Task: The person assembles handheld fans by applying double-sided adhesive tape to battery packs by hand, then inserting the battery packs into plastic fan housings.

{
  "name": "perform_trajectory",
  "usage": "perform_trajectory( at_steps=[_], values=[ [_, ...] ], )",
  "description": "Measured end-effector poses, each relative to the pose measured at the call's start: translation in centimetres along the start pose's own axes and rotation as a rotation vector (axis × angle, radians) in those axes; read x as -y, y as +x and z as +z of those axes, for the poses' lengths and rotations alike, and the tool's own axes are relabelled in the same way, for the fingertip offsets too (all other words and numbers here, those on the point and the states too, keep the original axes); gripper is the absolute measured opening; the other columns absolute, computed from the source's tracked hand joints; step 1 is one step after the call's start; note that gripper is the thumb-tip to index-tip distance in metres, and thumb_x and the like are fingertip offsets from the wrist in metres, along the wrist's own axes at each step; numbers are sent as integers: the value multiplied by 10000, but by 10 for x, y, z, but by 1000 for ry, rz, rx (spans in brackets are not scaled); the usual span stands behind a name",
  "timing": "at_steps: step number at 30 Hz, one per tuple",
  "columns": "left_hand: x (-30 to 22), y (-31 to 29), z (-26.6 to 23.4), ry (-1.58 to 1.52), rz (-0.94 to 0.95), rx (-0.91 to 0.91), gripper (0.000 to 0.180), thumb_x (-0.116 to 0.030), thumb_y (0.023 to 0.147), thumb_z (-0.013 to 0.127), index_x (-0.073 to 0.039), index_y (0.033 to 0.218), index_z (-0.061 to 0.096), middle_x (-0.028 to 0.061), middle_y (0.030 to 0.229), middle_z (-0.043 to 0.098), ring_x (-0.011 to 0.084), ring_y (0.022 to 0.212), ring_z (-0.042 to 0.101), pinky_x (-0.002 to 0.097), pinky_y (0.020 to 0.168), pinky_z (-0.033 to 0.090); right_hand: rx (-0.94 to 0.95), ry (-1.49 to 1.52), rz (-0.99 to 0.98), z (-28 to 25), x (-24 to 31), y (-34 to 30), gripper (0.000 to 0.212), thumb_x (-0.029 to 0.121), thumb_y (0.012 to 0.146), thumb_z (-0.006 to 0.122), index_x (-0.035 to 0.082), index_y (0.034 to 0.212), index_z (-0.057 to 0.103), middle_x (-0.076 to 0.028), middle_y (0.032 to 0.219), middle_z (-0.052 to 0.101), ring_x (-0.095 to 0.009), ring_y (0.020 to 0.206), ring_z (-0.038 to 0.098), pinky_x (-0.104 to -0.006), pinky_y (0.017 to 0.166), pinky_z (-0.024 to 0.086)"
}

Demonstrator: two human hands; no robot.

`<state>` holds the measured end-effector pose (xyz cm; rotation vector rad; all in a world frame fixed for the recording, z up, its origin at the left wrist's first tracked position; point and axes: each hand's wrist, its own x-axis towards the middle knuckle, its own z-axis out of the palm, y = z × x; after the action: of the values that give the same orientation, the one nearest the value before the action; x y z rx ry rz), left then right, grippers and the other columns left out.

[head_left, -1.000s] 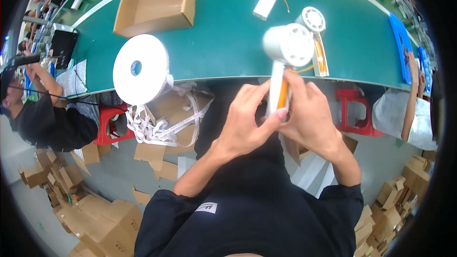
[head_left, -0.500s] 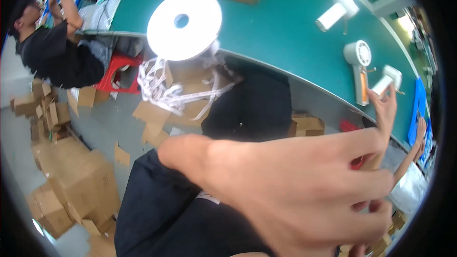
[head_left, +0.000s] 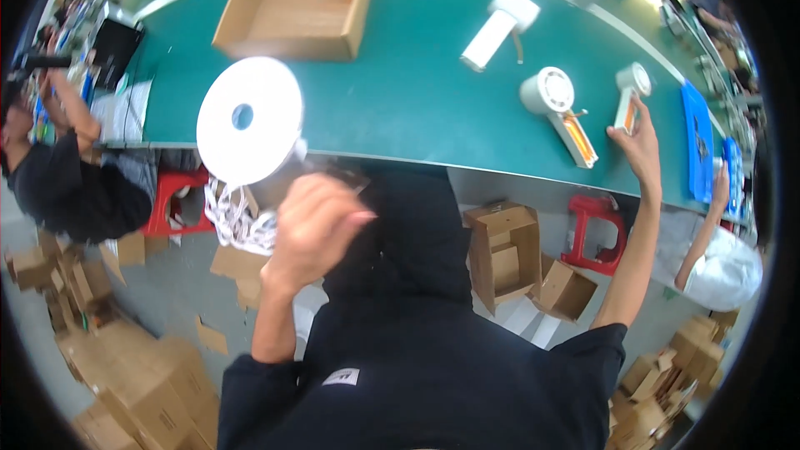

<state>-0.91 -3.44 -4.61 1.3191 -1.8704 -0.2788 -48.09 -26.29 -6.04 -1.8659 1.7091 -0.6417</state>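
Note:
My right hand [head_left: 640, 140] grips the handle of a white handheld fan [head_left: 627, 108] at the right of the green bench, orange showing inside its handle. Just left of it lies a second white fan [head_left: 573, 133], its handle opened to show an orange part inside. Farther back rests another white fan [head_left: 492, 37] with a short lead sticking out. My left hand [head_left: 312, 229] is raised before the bench edge, near a large white reel [head_left: 271, 129]. Its fingers are curled and blurred; whatever they may hold cannot be made out.
An open cardboard box [head_left: 283, 25] with small orange parts stands on the bench. Blue trays [head_left: 698, 137] lie at far right. Below are a red stool [head_left: 596, 233], cartons [head_left: 504, 254] and a tangle of white backing strip [head_left: 237, 221]. People sit at both sides.
My left hand has swung back leftward from close in front of the camera to near the reel. My right hand has closed round a fan's handle. The view has shifted too.

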Motion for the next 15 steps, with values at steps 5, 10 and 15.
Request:
perform_trajectory(
  at_steps=[5, 10, 15],
  values=[
    [22, -67, -34, 70, -463, -104, 65, 6, 841, 666, 22, 822, 606, 124, 797, 621, 266, 753, 596, 360, 704, 465, -312, -557, -284, 6, 24, -19, 520, 274, 795, 768, 58, 1235, 591, -160, 1093, 538, -321, 1004, 514, -420, 850, 434],
    [39, -74, -36, 104, -551, -337, 86, 7, 850, 667, 16, 915, 610, 110, 905, 633, 252, 827, 587, 349, 791, 464, -110, -569, -442, 62, 95, -55, 432, 414, 826, 722, 70, 1078, 658, -97, 1026, 553, -261, 1020, 492, -405, 845, 364],
    [35, -48, -49, 379, -385, -306, 75, 11, 852, 650, 12, 910, 602, 128, 955, 618, 288, 967, 558, 387, 877, 439, -346, -575, -426, 74, 82, -41, 310, 324, 789, 751, 93, 966, 646, -79, 929, 574, -267, 930, 548, -423, 787, 364]
  ],
)
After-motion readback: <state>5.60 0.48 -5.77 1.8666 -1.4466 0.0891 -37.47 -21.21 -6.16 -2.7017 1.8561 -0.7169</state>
